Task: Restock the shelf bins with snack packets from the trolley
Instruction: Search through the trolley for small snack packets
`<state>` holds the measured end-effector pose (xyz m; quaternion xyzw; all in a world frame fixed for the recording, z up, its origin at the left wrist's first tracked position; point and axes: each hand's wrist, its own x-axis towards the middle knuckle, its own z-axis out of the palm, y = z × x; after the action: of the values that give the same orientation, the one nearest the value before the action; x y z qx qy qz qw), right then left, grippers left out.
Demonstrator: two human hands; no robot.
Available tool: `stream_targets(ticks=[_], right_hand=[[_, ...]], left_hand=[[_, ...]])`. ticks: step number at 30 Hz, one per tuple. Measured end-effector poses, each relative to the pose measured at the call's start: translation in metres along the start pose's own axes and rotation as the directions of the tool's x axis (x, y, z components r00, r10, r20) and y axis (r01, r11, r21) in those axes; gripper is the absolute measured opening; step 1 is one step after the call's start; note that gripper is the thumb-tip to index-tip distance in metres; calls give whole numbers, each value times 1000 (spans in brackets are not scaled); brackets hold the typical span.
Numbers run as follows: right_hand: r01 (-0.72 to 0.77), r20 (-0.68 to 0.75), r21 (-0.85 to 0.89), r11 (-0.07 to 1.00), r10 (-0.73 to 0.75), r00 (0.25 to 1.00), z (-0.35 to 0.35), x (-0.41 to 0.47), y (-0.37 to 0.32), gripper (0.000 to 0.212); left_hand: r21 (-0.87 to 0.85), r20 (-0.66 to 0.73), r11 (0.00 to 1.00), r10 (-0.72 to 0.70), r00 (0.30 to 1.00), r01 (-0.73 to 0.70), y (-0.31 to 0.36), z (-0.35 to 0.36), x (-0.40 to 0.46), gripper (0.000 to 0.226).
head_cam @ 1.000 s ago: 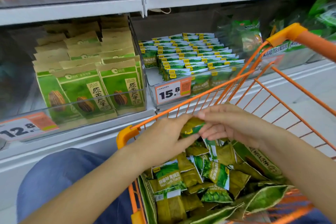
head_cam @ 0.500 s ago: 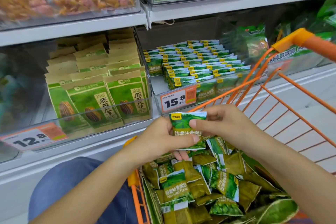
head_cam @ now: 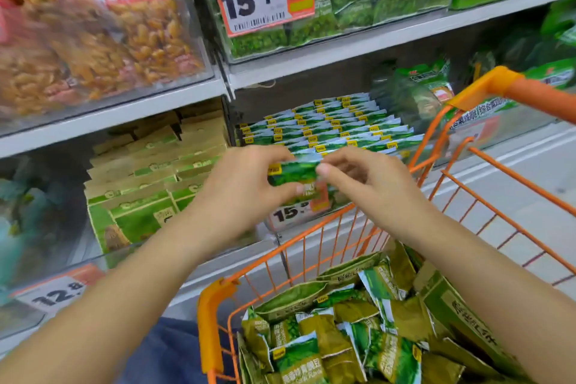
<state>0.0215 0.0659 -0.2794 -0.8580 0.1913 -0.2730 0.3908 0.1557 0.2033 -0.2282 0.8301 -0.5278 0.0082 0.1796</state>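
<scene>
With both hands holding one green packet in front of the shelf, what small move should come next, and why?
Probably carry the green packet forward and set it into the bin of matching green packets just behind it. The left hand and right hand pinch it upright, already level with that bin's front rows.

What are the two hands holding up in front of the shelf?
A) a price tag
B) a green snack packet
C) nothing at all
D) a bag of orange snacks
B: the left hand and the right hand each pinch an end of one green snack packet, raised above the orange trolley.
</scene>
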Motion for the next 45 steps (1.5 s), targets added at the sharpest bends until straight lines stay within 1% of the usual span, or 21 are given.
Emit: stream_targets(ticks=[2, 4, 5, 7, 8, 9, 12, 14, 16, 21, 24, 28, 31, 34, 36, 38, 39, 40, 41, 43, 45], right_hand=[[21, 1, -283, 959, -22, 1000, 3, 0, 23, 45], [134, 41, -500, 855, -131, 991, 11, -3, 46, 59], [207, 45, -561, 801, -220, 974, 17, -5, 55, 59], [241, 52, -601, 762, -263, 963, 20, -6, 60, 47], [243, 47, -613, 752, -272, 961, 20, -5, 60, 43], [253, 34, -632, 733, -300, 953, 20, -4, 61, 44], [232, 17, -671, 705, -298, 954, 18, -3, 63, 49], [232, 29, -674, 701, -289, 957, 20, -3, 63, 50], [238, 27, -685, 689, -303, 953, 21, -3, 65, 50], [246, 4, -679, 692, -332, 943, 21, 1, 67, 50], [253, 33, -670, 698, -313, 949, 20, 1, 65, 49], [286, 88, -631, 721, -299, 950, 18, 1, 64, 47], [260, 193, -491, 831, -188, 963, 7, 1, 58, 45], [224, 113, -327, 918, -198, 974, 0, -2, 52, 33], [215, 60, -261, 941, -206, 977, -1, -4, 43, 32], [220, 71, -234, 947, -209, 975, -1, -7, 34, 38], [219, 107, -238, 946, -198, 974, -2, -9, 29, 38], [217, 175, -262, 940, -175, 969, -2, -12, 24, 36], [232, 263, -310, 922, -151, 953, -1, -15, 18, 33], [323, 444, -443, 836, -108, 889, 5, -27, 9, 26], [405, 582, -517, 754, -38, 812, 16, -44, 7, 24]], left_hand=[[197, -102, 980, -9, 995, 29, -4, 0, 25, 33], [437, -63, 897, -38, 997, 62, -10, 11, 52, 32], [514, -32, 855, -62, 998, 70, -13, 18, 65, 29], [590, 26, 802, -136, 990, 95, -20, 32, 90, 24], [613, 61, 782, -185, 981, 110, -24, 38, 103, 24], [628, 96, 768, -237, 967, 126, -30, 45, 115, 26], [629, 184, 751, -396, 900, 201, -44, 62, 144, 32], [616, 173, 737, -470, 866, 277, -52, 73, 156, 36], [601, 144, 728, -504, 852, 329, -58, 82, 163, 37], [563, 212, 752, -534, 819, 344, -69, 87, 172, 48], [562, 219, 754, -533, 817, 342, -73, 92, 172, 45], [591, 204, 762, -458, 865, 264, -68, 86, 173, 32], [623, 203, 770, -327, 923, 136, -42, 55, 161, 26], [606, 147, 796, -110, 983, -1, -17, 28, 123, 17], [525, 95, 848, 30, 995, -76, -5, 24, 78, 21], [327, 18, 929, 177, 984, -173, 4, 26, 21, 20], [218, -2, 951, 227, 974, -221, 8, 29, -8, 18], [136, 21, 958, 253, 967, -254, 9, 34, -31, 18], [91, 92, 957, 269, 959, -277, 7, 40, -51, 19], [49, 324, 959, 250, 912, -280, -3, 59, -77, 22], [62, 487, 962, 204, 849, -267, -17, 77, -91, 26]])
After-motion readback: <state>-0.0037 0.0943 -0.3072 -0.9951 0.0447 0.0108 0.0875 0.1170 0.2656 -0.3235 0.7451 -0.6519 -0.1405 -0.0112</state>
